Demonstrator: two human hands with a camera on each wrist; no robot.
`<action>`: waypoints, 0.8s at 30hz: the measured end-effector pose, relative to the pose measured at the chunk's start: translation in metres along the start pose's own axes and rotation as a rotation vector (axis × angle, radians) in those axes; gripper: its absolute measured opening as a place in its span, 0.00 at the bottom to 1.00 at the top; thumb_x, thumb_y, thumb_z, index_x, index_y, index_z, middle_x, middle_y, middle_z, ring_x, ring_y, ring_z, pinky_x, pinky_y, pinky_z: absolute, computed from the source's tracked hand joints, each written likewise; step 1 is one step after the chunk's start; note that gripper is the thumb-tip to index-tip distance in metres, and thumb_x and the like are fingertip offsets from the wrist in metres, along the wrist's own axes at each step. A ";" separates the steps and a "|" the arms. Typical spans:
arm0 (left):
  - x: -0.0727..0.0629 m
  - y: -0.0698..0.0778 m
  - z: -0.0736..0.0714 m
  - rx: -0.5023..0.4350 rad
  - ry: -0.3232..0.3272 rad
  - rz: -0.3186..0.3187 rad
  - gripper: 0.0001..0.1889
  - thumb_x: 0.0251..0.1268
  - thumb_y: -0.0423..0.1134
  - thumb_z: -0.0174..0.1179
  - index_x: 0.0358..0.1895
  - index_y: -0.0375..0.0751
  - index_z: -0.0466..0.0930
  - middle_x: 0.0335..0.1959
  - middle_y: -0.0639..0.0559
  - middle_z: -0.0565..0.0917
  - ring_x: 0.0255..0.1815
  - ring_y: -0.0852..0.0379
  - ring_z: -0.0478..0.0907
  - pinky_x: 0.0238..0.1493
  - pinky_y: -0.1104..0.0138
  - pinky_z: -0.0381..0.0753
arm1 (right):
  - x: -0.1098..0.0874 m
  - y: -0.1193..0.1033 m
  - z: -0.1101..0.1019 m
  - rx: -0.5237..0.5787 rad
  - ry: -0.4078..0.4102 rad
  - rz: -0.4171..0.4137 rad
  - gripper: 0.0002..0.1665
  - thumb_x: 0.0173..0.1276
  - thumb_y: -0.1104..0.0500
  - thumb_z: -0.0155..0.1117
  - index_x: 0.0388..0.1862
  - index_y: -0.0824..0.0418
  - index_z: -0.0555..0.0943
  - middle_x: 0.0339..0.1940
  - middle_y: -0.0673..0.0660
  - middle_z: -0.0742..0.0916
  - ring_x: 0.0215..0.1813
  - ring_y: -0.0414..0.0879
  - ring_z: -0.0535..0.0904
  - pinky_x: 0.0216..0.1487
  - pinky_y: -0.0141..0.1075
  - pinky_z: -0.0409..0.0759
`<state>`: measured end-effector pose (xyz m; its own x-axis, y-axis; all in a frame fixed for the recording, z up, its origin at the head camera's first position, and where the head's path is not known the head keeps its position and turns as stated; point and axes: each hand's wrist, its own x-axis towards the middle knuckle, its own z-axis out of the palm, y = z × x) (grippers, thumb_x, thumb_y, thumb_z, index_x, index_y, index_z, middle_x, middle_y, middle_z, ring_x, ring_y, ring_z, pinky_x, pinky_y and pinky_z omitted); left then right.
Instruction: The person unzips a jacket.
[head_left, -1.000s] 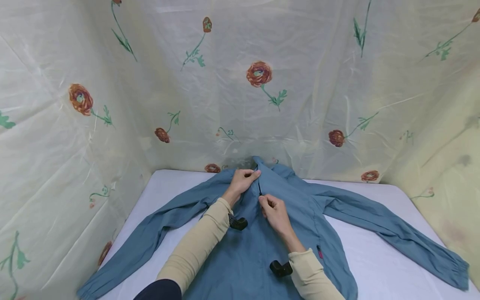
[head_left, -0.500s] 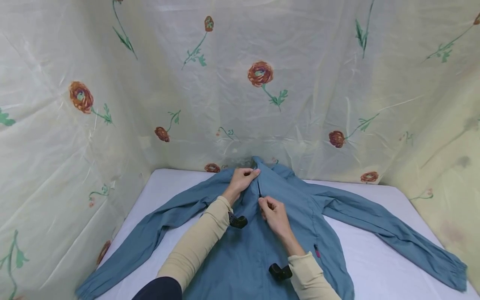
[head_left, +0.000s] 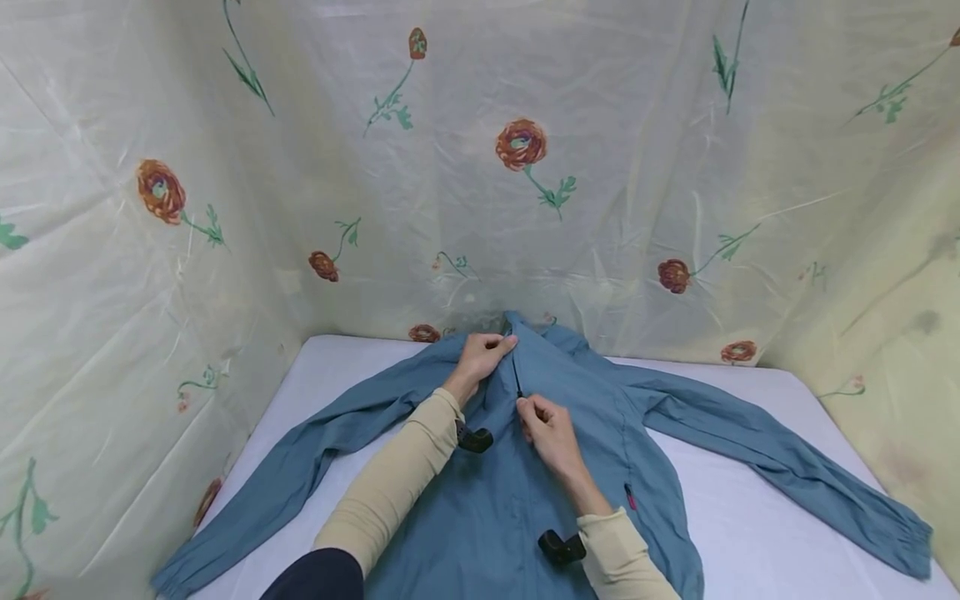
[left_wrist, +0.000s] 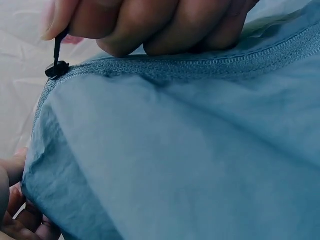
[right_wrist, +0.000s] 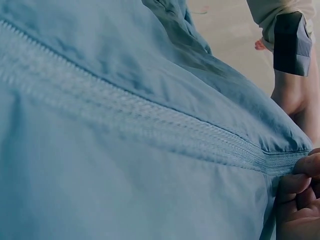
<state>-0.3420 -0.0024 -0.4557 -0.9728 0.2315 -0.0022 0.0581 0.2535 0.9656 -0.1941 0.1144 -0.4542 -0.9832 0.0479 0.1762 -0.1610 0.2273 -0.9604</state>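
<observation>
A blue zip-front jacket (head_left: 465, 517) lies spread out, its sleeves stretched to both sides. Near its collar, the left hand (head_left: 477, 360) pinches the top of the front edge between thumb and fingers. Just below it, the right hand (head_left: 551, 429) holds the black zipper pull (left_wrist: 58, 55) between thumb and curled fingers. The zip (left_wrist: 210, 65) runs under the right hand's knuckles in the left wrist view. There the left hand (left_wrist: 30, 220) grips the cloth at the lower left. The right wrist view shows the zip's length (right_wrist: 150, 117) ending at fingers on the right.
The jacket lies on a white-covered table (head_left: 742, 483). A flower-patterned plastic sheet (head_left: 600, 208) hangs behind and at both sides. Black wrist devices (head_left: 561, 546) sit on both forearms. A small red tag (head_left: 631, 498) marks the jacket's side.
The right hand has shifted slightly toward the person with the zipper pull. The left hand has moved slightly away, and the dark line between the hands looks a little longer.
</observation>
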 end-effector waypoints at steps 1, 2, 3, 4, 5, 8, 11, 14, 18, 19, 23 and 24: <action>0.001 0.000 0.000 -0.002 0.000 -0.003 0.24 0.65 0.55 0.58 0.13 0.48 0.66 0.10 0.55 0.56 0.15 0.58 0.52 0.24 0.66 0.56 | -0.001 -0.003 0.000 -0.009 -0.002 -0.001 0.23 0.74 0.60 0.52 0.20 0.72 0.70 0.12 0.56 0.71 0.15 0.40 0.65 0.17 0.32 0.63; 0.001 0.001 0.000 -0.002 0.002 -0.005 0.25 0.65 0.55 0.58 0.13 0.48 0.65 0.10 0.55 0.56 0.16 0.58 0.52 0.24 0.66 0.56 | -0.002 -0.004 0.000 -0.014 -0.005 0.004 0.23 0.74 0.60 0.52 0.20 0.72 0.70 0.12 0.57 0.71 0.15 0.40 0.64 0.17 0.32 0.63; 0.001 0.001 0.000 -0.004 0.006 -0.007 0.24 0.65 0.55 0.57 0.14 0.47 0.66 0.11 0.55 0.56 0.16 0.57 0.52 0.25 0.66 0.56 | -0.002 -0.005 0.000 -0.016 -0.006 0.007 0.23 0.74 0.60 0.52 0.20 0.72 0.70 0.12 0.57 0.71 0.15 0.40 0.64 0.17 0.32 0.63; 0.000 0.002 0.001 0.005 0.011 -0.006 0.24 0.65 0.55 0.57 0.15 0.46 0.67 0.11 0.54 0.57 0.17 0.57 0.53 0.25 0.65 0.57 | -0.003 -0.006 0.000 -0.016 -0.008 0.007 0.23 0.74 0.60 0.52 0.20 0.73 0.70 0.12 0.57 0.71 0.15 0.40 0.64 0.18 0.32 0.63; -0.002 0.003 0.001 0.017 0.018 -0.004 0.24 0.65 0.57 0.56 0.17 0.46 0.69 0.13 0.54 0.60 0.18 0.57 0.55 0.26 0.65 0.58 | -0.003 -0.006 -0.001 -0.014 -0.009 0.009 0.23 0.74 0.60 0.52 0.20 0.73 0.70 0.12 0.57 0.70 0.15 0.40 0.64 0.18 0.32 0.63; -0.012 0.006 0.001 0.112 0.095 0.034 0.23 0.64 0.64 0.52 0.32 0.46 0.78 0.23 0.56 0.71 0.25 0.60 0.64 0.33 0.65 0.64 | -0.002 -0.006 -0.001 -0.006 -0.004 0.004 0.23 0.74 0.59 0.52 0.21 0.72 0.71 0.12 0.56 0.70 0.15 0.40 0.64 0.18 0.32 0.63; -0.031 0.007 0.001 0.225 0.188 0.107 0.28 0.63 0.69 0.48 0.39 0.47 0.80 0.28 0.55 0.76 0.27 0.59 0.70 0.33 0.63 0.70 | -0.001 -0.006 -0.002 0.003 0.007 -0.005 0.22 0.74 0.59 0.52 0.21 0.71 0.71 0.12 0.56 0.70 0.15 0.39 0.64 0.17 0.32 0.63; -0.050 0.003 0.000 0.277 0.156 0.144 0.31 0.63 0.71 0.45 0.23 0.47 0.77 0.15 0.54 0.71 0.16 0.57 0.63 0.21 0.64 0.65 | 0.000 -0.006 -0.003 0.007 0.005 -0.011 0.22 0.74 0.58 0.52 0.21 0.71 0.71 0.13 0.55 0.70 0.15 0.39 0.63 0.18 0.32 0.63; -0.060 -0.004 0.002 0.119 -0.038 0.065 0.32 0.59 0.71 0.50 0.12 0.49 0.67 0.08 0.57 0.58 0.13 0.58 0.50 0.19 0.66 0.54 | 0.000 -0.006 -0.004 -0.007 -0.022 -0.005 0.22 0.75 0.58 0.51 0.22 0.70 0.71 0.13 0.56 0.70 0.15 0.39 0.63 0.18 0.32 0.63; -0.060 -0.006 0.003 0.068 -0.069 0.044 0.29 0.58 0.69 0.53 0.13 0.50 0.71 0.09 0.59 0.63 0.14 0.59 0.54 0.21 0.67 0.57 | -0.001 -0.006 -0.004 -0.011 -0.033 -0.001 0.22 0.75 0.58 0.51 0.22 0.70 0.71 0.14 0.56 0.70 0.15 0.39 0.63 0.18 0.32 0.64; -0.056 -0.010 0.006 -0.029 -0.114 0.002 0.20 0.58 0.62 0.60 0.27 0.50 0.85 0.23 0.57 0.80 0.25 0.59 0.70 0.32 0.67 0.66 | -0.004 -0.005 -0.002 -0.027 -0.055 0.001 0.22 0.75 0.58 0.50 0.22 0.69 0.70 0.14 0.57 0.71 0.15 0.39 0.63 0.18 0.33 0.64; -0.055 -0.010 0.007 -0.032 -0.111 0.003 0.18 0.59 0.60 0.60 0.32 0.50 0.87 0.27 0.56 0.83 0.28 0.58 0.73 0.34 0.67 0.67 | -0.004 -0.005 -0.002 -0.027 -0.056 0.006 0.22 0.76 0.57 0.50 0.22 0.69 0.70 0.14 0.58 0.71 0.15 0.39 0.63 0.18 0.33 0.64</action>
<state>-0.2873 -0.0109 -0.4672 -0.9418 0.3352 -0.0260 0.0525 0.2228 0.9734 -0.1889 0.1152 -0.4495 -0.9875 -0.0046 0.1574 -0.1535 0.2535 -0.9551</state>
